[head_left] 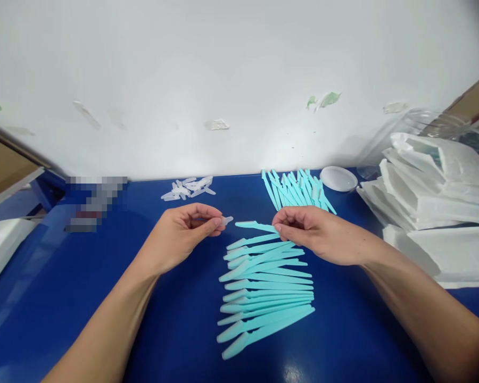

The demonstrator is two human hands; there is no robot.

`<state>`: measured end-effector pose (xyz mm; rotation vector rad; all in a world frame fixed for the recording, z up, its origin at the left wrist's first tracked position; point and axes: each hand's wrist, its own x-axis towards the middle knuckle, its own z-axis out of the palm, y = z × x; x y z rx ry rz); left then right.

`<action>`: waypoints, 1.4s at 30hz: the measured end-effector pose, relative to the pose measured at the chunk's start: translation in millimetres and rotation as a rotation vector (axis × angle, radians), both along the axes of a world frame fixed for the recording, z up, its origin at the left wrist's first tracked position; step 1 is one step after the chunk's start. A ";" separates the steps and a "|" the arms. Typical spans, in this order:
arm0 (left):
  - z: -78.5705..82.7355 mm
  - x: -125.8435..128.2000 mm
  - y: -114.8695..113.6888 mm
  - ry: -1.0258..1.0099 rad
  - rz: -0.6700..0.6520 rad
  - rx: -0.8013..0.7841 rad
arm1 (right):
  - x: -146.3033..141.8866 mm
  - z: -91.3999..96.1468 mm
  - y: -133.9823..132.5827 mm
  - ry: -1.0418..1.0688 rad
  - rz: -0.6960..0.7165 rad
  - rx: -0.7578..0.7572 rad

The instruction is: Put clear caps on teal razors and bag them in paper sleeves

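My left hand point(186, 231) pinches a small clear plastic cap point(226, 219) between thumb and fingers, its tip pointing right. My right hand point(309, 234) grips the handle end of a teal razor point(255, 226), whose bare blade end points left toward the cap, a short gap apart. Below both hands lies a row of several capped teal razors point(265, 290), side by side on the blue table point(175, 330).
A pile of uncapped teal razors point(295, 189) lies behind my right hand. Loose clear caps point(187, 188) sit at the back by the white wall. A round white lid point(338, 178) and stacked white bags point(431, 207) fill the right side.
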<state>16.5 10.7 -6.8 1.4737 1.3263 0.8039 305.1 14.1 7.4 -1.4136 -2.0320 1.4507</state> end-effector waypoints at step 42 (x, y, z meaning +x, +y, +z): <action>-21.3 -50.9 33.3 0.751 0.125 0.686 | -50.0 -20.1 61.9 -0.885 -0.285 0.566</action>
